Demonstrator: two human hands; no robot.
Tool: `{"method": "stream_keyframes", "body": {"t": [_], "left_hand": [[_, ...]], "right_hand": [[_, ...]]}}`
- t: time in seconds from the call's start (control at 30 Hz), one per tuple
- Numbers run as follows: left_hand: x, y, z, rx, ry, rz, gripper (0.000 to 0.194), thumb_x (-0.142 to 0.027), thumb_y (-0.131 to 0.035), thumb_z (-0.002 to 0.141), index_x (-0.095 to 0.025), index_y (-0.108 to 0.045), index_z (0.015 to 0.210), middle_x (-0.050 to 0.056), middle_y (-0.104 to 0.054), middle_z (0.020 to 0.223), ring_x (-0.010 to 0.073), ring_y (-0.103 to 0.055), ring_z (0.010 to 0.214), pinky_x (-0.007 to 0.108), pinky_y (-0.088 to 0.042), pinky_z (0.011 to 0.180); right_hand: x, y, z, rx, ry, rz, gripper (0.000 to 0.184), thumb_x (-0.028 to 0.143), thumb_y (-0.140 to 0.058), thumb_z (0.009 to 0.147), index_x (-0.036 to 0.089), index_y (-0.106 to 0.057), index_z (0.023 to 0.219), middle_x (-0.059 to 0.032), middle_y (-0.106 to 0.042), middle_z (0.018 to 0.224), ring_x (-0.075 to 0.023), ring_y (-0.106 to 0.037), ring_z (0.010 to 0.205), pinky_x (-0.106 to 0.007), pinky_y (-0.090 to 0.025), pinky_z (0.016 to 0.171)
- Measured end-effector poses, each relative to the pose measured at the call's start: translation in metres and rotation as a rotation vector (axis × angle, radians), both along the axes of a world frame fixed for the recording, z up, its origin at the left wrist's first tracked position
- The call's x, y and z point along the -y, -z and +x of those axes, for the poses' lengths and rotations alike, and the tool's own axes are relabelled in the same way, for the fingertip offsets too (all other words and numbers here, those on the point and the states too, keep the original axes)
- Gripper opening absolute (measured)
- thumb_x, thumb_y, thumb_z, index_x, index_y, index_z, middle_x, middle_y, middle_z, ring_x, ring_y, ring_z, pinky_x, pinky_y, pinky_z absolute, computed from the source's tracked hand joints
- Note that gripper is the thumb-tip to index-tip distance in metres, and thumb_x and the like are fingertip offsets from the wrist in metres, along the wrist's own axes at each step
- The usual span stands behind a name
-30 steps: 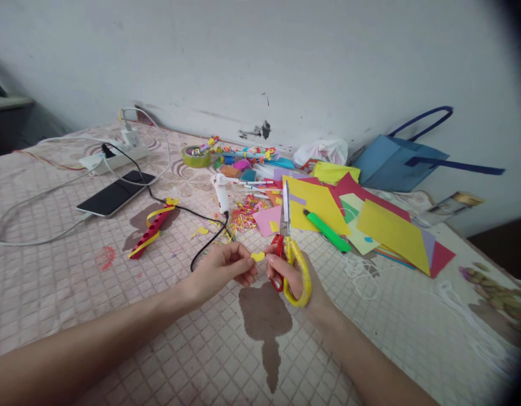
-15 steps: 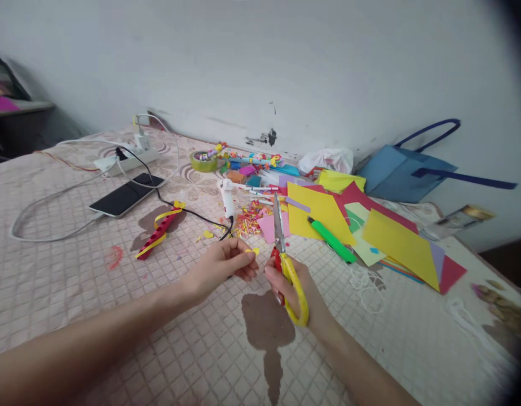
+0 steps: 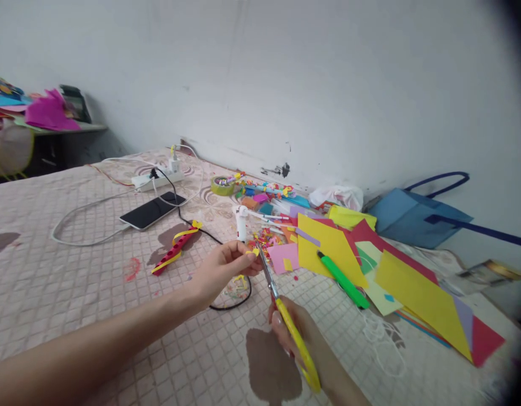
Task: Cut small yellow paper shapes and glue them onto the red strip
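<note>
Between the thumb and fingers of my left hand (image 3: 233,265) is a small yellow paper piece (image 3: 255,251). My right hand (image 3: 296,327) is closed round the yellow handle of a pair of scissors (image 3: 274,290). The blades point up and left, their tips right beside the paper; whether they touch it I cannot tell. A white glue gun (image 3: 241,223) stands just beyond my left hand, amid colourful paper scraps (image 3: 266,237). To the left lies a red dotted strip with a yellow ribbon wound round it (image 3: 176,248).
A phone (image 3: 153,211) and a power strip (image 3: 159,179) with cables lie at the left. Right of my hands are yellow paper sheets (image 3: 421,301), a green cutter (image 3: 344,280) and white string (image 3: 381,338). A blue bag (image 3: 416,217) leans by the wall; tape (image 3: 222,186) sits behind.
The scissors have tilted left, bringing their tips to the yellow paper piece at my left fingers. The view has shifted, with more of the left side now showing.
</note>
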State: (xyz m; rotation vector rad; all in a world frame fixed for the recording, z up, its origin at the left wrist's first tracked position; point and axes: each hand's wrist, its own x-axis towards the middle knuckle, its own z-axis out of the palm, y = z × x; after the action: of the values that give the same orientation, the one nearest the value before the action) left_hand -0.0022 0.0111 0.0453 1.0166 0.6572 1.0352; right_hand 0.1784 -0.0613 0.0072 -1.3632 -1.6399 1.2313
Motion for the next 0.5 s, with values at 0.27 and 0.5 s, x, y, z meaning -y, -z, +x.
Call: {"method": "stream_keyframes", "body": {"t": [0.27, 0.5], "left_hand": [[-0.0026, 0.0023, -0.0009, 0.005, 0.018, 0.001, 0.021, -0.029, -0.065, 0.077, -0.014, -0.051, 0.074, 0.004, -0.069, 0.075, 0.0122, -0.063, 0.071, 0.027, -0.049, 0.072], [-0.0039, 0.003, -0.0012, 0.006, 0.017, 0.013, 0.022, -0.03, -0.066, 0.076, -0.014, -0.05, 0.074, 0.004, -0.069, 0.074, 0.0127, -0.064, 0.069, 0.027, -0.049, 0.07]], "right_hand": [[-0.0028, 0.0052, 0.005, 0.05, 0.006, 0.022, 0.037, 0.057, -0.048, 0.08, 0.021, -0.044, 0.07, 0.0066, -0.035, 0.05, -0.0068, -0.028, 0.038, -0.019, -0.022, 0.035], [-0.0058, 0.0068, 0.0082, 0.191, -0.004, 0.099, 0.034, 0.051, -0.045, 0.083, 0.019, -0.044, 0.071, 0.0055, -0.036, 0.054, -0.0082, -0.033, 0.046, -0.019, -0.027, 0.042]]}}
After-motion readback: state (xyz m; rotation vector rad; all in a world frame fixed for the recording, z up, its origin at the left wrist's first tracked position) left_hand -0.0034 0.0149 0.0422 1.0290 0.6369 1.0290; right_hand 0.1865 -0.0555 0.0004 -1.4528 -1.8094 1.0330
